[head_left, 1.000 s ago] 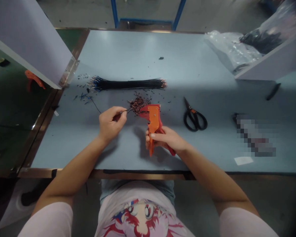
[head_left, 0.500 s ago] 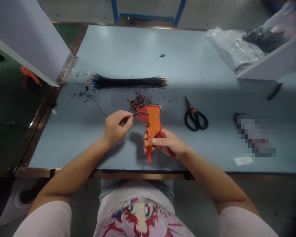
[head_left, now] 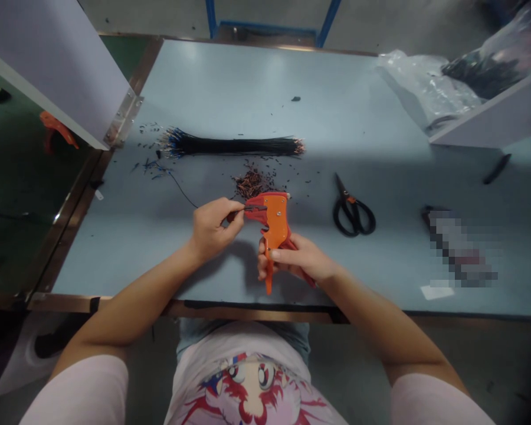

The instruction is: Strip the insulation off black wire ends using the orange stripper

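Pinched between the fingers of my left hand is a thin black wire. Its tail runs back to the upper left, towards blue-tipped scraps, and its near end lies at the red jaws of an orange wire stripper. My right hand is closed round the stripper's handles. Just behind the jaws lies a heap of copper and black wire offcuts. Farther back, a long bundle of black wires lies crosswise, blue at the left end and bare copper at the right.
Black-handled scissors lie to the right of the stripper. Beyond them are a blurred-out object, a white paper slip and a dark stick-like piece. Plastic bags sit at the back right. White panels stand at both sides.
My left hand has moved slightly right, bringing its fingertips closer to the stripper's jaws. My right hand keeps its hold on the stripper. The whole view has shifted a little.
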Tool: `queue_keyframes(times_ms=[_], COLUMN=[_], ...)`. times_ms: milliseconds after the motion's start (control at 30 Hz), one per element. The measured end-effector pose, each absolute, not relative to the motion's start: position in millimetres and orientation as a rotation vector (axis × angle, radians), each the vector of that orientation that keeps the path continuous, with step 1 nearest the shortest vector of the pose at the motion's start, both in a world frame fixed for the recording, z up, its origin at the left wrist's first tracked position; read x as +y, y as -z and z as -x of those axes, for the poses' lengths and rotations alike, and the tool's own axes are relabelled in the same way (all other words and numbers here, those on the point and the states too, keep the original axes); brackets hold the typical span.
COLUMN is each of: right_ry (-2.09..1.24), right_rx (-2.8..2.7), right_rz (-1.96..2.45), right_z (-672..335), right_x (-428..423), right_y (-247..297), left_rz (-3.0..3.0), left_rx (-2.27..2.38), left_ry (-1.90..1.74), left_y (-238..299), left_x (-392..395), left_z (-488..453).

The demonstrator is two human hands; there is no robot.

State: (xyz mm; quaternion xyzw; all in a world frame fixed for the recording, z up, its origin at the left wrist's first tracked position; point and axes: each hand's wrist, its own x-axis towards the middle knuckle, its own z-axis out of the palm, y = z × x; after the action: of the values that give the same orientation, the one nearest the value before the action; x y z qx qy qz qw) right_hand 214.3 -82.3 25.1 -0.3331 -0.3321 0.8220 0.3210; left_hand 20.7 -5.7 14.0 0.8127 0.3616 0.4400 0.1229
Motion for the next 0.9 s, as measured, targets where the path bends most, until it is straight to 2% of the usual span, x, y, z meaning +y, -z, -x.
queue_keyframes(times_ms=[567,900], right_ry=[-2.125,-2.107], right_rx=[-0.891,-0.886], right_rz=[0.882,0.919], right_z=[-215.7,-215.8], right_x=[-82.8,-82.7], right_y=[-27.7,-24.7], left_rz=[-2.424,-2.247], left_rx=[0.914,1.159], left_ry=[-1.386,-1.336], left_y=[-21.1,-20.5], left_x=[-9.1,-12.4], left_z=[-21.1,-23.0])
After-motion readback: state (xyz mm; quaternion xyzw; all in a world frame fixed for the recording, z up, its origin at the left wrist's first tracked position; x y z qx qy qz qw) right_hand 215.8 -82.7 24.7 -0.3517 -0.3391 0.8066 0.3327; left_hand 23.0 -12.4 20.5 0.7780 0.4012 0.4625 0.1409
